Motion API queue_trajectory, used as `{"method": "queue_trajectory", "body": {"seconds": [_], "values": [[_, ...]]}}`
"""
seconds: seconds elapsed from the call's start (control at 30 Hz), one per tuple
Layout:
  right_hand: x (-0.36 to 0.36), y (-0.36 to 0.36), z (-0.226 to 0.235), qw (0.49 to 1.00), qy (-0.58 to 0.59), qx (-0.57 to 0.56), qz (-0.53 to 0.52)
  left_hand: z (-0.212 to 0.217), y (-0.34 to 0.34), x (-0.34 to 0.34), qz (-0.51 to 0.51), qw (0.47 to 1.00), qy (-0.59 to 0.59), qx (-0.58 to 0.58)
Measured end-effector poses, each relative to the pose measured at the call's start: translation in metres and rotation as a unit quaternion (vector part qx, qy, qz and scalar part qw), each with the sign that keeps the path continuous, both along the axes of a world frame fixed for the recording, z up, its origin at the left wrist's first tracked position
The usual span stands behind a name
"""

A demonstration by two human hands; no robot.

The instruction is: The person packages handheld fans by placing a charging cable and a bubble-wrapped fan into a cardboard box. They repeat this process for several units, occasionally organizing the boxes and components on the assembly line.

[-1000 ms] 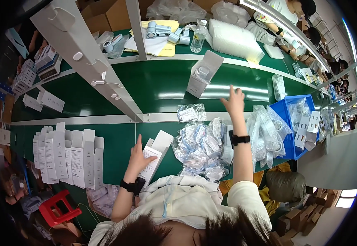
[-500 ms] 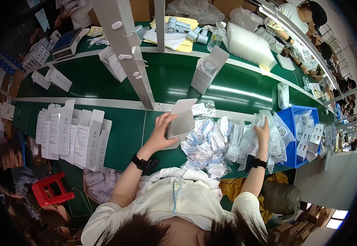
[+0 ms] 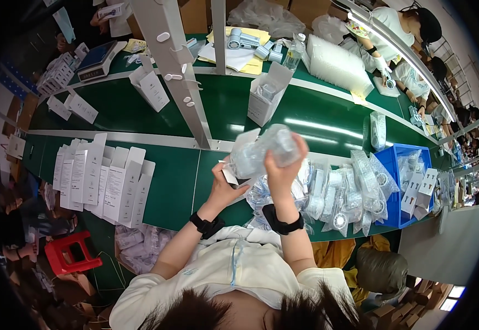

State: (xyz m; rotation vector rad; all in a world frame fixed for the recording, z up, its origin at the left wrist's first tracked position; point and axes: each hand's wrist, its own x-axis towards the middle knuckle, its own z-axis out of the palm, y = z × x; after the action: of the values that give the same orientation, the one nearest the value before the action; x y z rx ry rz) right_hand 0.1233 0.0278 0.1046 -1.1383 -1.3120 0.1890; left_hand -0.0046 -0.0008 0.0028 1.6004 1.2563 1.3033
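Now, in the head view, the right hand has left the plastic bags right of centre, grasping a blurred clear pouch against the white box the left hand grips mid-frame, bringing both together.

Right fingers around plastic-wrapped item

Held box: one
Held packet: one
Blue bin: one
Bin boxes: two
Red stool: one
Bottle: one
Scale: one
Row boxes: overlapping, can't count
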Motion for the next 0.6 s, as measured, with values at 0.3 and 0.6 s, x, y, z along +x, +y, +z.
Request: {"method": "queue_trajectory", "body": {"seconds": [0.3,0.6], "values": [[0.060,0.049,-0.071,0.958,-0.238,-0.124,0.104,-0.017,-0.012,-0.036,-0.036,0.985,-0.083,0.146],[0.103,0.109,-0.142,0.742,-0.555,-0.370,0.060,0.041,-0.023,-0.059,-0.038,0.996,0.074,0.019]]}}
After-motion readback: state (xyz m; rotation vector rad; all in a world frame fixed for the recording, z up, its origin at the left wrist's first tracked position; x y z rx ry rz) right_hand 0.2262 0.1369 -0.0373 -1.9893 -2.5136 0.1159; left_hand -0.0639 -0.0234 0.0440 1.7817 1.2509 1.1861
